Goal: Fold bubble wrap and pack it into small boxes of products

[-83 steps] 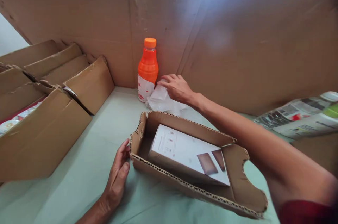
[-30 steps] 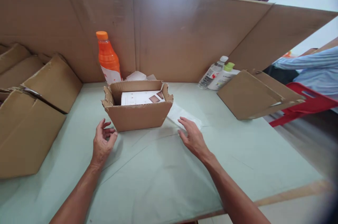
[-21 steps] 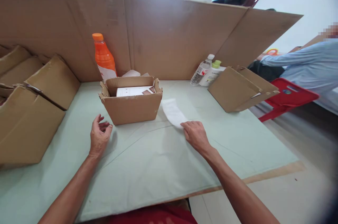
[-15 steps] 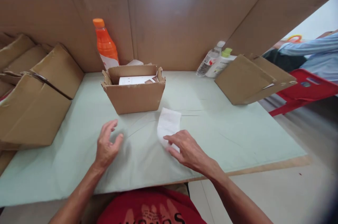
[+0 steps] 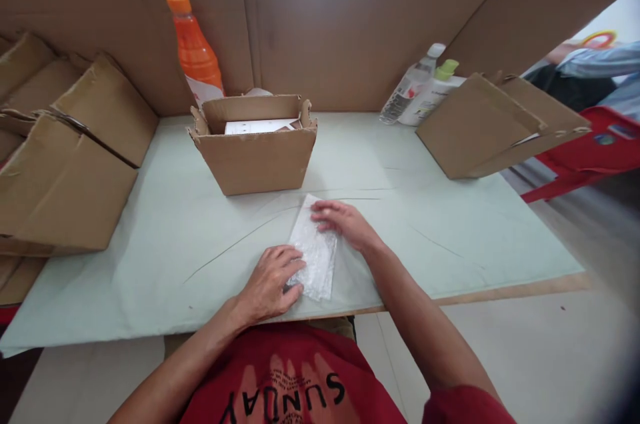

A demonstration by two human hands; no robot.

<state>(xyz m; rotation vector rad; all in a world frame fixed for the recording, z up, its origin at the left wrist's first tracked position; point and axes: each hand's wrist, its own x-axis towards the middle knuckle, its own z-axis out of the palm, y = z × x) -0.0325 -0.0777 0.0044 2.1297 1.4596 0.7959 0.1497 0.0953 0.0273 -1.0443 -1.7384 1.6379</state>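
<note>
A flat piece of white, translucent bubble wrap (image 5: pixel 314 251) lies on the pale green cloth near the table's front edge. My left hand (image 5: pixel 273 281) rests at its left side, fingers apart, with fingertips touching that edge. Over the upper right part reaches my right hand (image 5: pixel 345 224), its fingers stretched out across the wrap and touching it. Neither hand is closed around anything that I can make out. Just beyond stands an open cardboard box (image 5: pixel 257 161) with white items (image 5: pixel 263 126) inside.
Several cardboard boxes (image 5: pixel 70 184) crowd the left side. An orange bottle (image 5: pixel 197 54) stands behind the middle box. At the back right are a clear bottle (image 5: pixel 411 85), a white bottle with a green cap (image 5: pixel 430 96) and a tilted box (image 5: pixel 480 127). A cardboard wall (image 5: pixel 350 24) closes the back.
My left hand has moved right and nearer to me, from above bare cloth to the bubble wrap's left edge. My right hand has shifted toward the wrap's far end. The view has tilted down.
</note>
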